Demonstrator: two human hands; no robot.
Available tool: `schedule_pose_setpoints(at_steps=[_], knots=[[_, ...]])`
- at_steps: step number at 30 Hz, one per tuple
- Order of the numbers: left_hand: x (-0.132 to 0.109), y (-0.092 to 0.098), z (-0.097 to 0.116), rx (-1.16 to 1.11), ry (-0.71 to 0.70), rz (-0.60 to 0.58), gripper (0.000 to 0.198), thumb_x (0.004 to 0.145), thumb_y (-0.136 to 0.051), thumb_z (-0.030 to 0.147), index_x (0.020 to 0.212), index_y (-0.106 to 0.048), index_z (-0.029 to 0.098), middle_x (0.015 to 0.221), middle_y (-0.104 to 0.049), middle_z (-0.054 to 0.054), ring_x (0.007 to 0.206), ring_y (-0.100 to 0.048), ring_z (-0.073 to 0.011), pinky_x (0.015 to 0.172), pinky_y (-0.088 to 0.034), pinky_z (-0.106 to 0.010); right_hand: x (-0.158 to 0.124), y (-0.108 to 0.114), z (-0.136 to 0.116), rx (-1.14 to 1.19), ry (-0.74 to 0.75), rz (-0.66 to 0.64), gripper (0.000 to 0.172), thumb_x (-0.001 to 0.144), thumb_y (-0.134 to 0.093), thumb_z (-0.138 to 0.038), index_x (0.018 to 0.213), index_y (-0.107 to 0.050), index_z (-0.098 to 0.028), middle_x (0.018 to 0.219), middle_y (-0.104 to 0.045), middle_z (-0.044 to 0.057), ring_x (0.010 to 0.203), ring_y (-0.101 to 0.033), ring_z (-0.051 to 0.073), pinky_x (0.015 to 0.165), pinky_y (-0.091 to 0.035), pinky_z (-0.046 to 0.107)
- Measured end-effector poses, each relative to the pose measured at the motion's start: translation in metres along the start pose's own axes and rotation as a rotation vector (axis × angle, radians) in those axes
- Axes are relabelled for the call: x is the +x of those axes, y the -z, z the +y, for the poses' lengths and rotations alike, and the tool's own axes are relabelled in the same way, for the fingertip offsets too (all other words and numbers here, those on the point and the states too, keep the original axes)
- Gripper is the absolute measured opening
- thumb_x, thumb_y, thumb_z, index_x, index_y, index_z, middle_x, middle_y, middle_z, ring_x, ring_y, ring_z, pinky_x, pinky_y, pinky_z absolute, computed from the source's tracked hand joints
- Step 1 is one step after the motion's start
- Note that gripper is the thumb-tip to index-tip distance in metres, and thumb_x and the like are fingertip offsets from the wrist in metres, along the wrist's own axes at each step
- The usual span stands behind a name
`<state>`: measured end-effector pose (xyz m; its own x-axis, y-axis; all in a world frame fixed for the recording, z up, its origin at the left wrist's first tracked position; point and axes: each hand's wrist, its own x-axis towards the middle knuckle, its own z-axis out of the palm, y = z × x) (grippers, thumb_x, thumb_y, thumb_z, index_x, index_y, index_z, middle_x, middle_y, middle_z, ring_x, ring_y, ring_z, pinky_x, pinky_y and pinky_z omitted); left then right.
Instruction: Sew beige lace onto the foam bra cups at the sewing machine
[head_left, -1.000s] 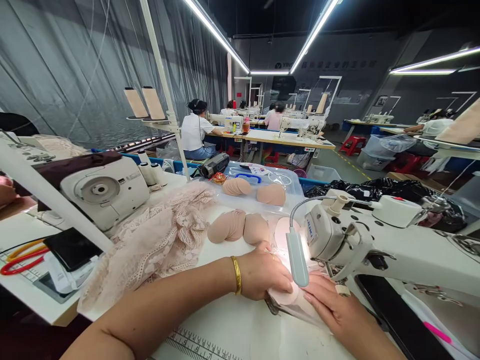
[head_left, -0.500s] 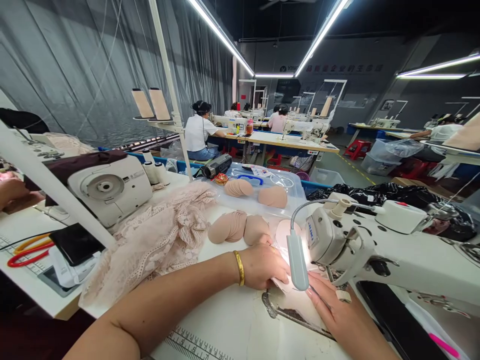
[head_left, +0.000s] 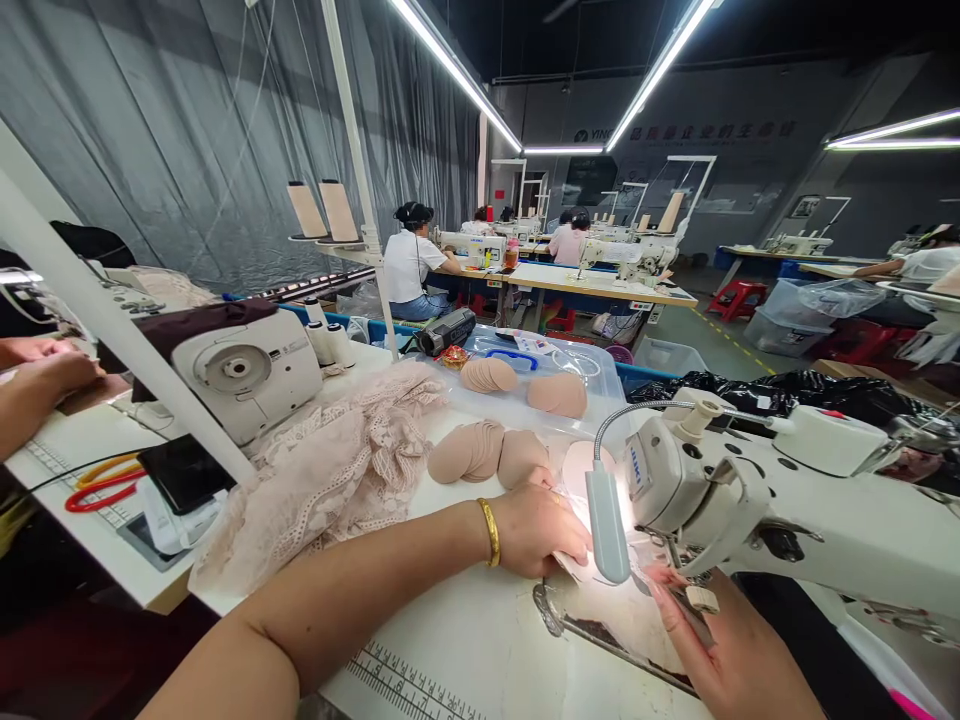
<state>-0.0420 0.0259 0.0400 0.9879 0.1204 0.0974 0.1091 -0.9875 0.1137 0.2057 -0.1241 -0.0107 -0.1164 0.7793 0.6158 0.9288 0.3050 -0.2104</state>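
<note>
Under the sewing machine's (head_left: 660,480) head, my left hand (head_left: 536,528), with a gold bangle at the wrist, has its fingers curled over a pale fabric piece (head_left: 571,568) and presses it to the bed. My right hand (head_left: 724,640) is closed at the needle side, fingertips by the presser foot. A slim grey metal tool (head_left: 699,628) shows between its thumb and fingers; its kind is unclear. The lamp (head_left: 607,525) hides part of the fabric. Just beyond my left hand lie fanned beige oval pads (head_left: 469,452) and another beige pad stack (head_left: 521,458).
Crumpled pale lace (head_left: 322,480) is heaped to the left. A clear plastic lid (head_left: 600,380) behind carries more beige pads (head_left: 487,375). At far left are another machine (head_left: 244,370), a phone (head_left: 176,472), red-handled scissors (head_left: 105,492) and a co-worker's hands (head_left: 52,375).
My right hand has drawn back slightly to the right from the fabric, its fingers now bent in by the needle. My left hand stays on the fabric. The whole view has shifted a little.
</note>
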Motion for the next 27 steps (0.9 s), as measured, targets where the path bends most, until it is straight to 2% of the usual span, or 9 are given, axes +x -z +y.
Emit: schedule_pose_setpoints(at_steps=[4, 9, 15, 22, 27], knots=[[-0.001, -0.001, 0.001, -0.010, 0.011, 0.009, 0.008, 0.083, -0.069, 0.021, 0.091, -0.071, 0.023, 0.101, -0.077, -0.002, 0.099, -0.064, -0.0244, 0.084, -0.027, -0.044, -0.001, -0.001, 0.003, 0.003, 0.009, -0.045, 0.021, 0.107, -0.049, -0.041, 0.117, -0.060, -0.026, 0.100, -0.074, 0.005, 0.089, -0.076, 0.023, 0.071, -0.062, 0.032], [-0.001, 0.002, 0.007, -0.016, 0.027, -0.024, 0.004, 0.083, -0.068, 0.019, 0.081, -0.065, 0.020, 0.096, -0.076, -0.002, 0.098, -0.063, -0.0243, 0.087, -0.026, -0.046, -0.006, -0.003, 0.008, -0.021, -0.008, -0.047, 0.021, 0.107, -0.047, -0.043, 0.114, -0.058, -0.025, 0.101, -0.073, 0.007, 0.089, -0.076, 0.024, 0.067, -0.062, 0.033], [-0.001, 0.007, 0.011, -0.014, 0.040, -0.051, 0.004, 0.081, -0.068, 0.017, 0.083, -0.066, 0.020, 0.096, -0.075, -0.003, 0.091, -0.061, -0.0226, 0.084, -0.025, -0.045, -0.006, -0.001, 0.008, 0.006, -0.052, -0.091, 0.018, 0.106, -0.052, -0.042, 0.110, -0.058, -0.026, 0.099, -0.073, 0.007, 0.087, -0.076, 0.024, 0.064, -0.061, 0.031], [-0.002, 0.002, 0.010, 0.005, 0.021, 0.006, 0.004, 0.083, -0.069, 0.017, 0.085, -0.069, 0.021, 0.095, -0.076, -0.001, 0.091, -0.062, -0.0221, 0.086, -0.026, -0.044, -0.003, 0.002, 0.000, 0.058, -0.143, -0.086, 0.021, 0.105, -0.052, -0.045, 0.107, -0.060, -0.026, 0.097, -0.073, 0.006, 0.084, -0.075, 0.023, 0.058, -0.058, 0.029], [-0.003, -0.002, 0.008, 0.038, 0.019, 0.023, 0.002, 0.085, -0.068, 0.021, 0.086, -0.070, 0.021, 0.095, -0.075, -0.001, 0.088, -0.061, -0.0218, 0.082, -0.026, -0.043, -0.002, 0.004, -0.004, 0.079, -0.146, -0.082, 0.020, 0.105, -0.051, -0.046, 0.107, -0.060, -0.028, 0.094, -0.072, 0.003, 0.084, -0.074, 0.021, 0.064, -0.059, 0.028]])
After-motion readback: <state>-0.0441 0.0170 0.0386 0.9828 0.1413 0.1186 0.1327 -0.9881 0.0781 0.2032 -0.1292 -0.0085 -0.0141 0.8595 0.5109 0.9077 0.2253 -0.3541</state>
